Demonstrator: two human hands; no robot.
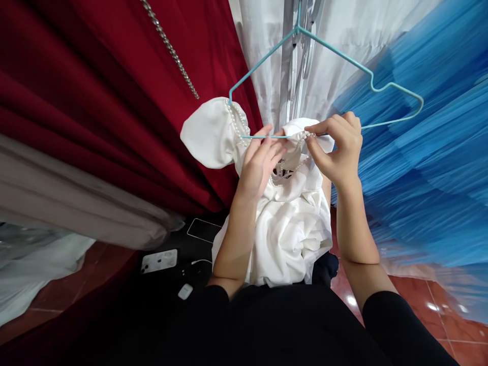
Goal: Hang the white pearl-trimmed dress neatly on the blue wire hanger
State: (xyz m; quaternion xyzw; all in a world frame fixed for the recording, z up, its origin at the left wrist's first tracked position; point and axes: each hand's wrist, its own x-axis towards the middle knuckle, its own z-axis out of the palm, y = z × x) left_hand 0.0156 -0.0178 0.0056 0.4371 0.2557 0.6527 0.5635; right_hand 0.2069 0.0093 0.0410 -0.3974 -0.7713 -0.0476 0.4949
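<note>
A white dress [293, 229] with pearl-beaded trim lies bunched over my lap and rises toward a light-blue wire hanger [263, 58]. One puffed sleeve [209, 134] sits at the hanger's left end; the other, smaller in view, is by my right hand. My right hand [339, 145] pinches the pearl strap [305, 136] between thumb and forefinger beside the hanger's lower bar. The hanger's right end sticks out bare beyond that hand. My left hand [261, 160] reaches up behind the lower bar, fingers stretched and apart, against the dress neckline.
Red curtain-like fabric [114, 101] hangs at left with a beaded strand [171, 51]. Blue tulle [430, 193] fills the right side. White cloth and a metal stand [287, 76] are behind the hanger. A phone [159, 261] and a small white case [185, 291] lie on a black surface.
</note>
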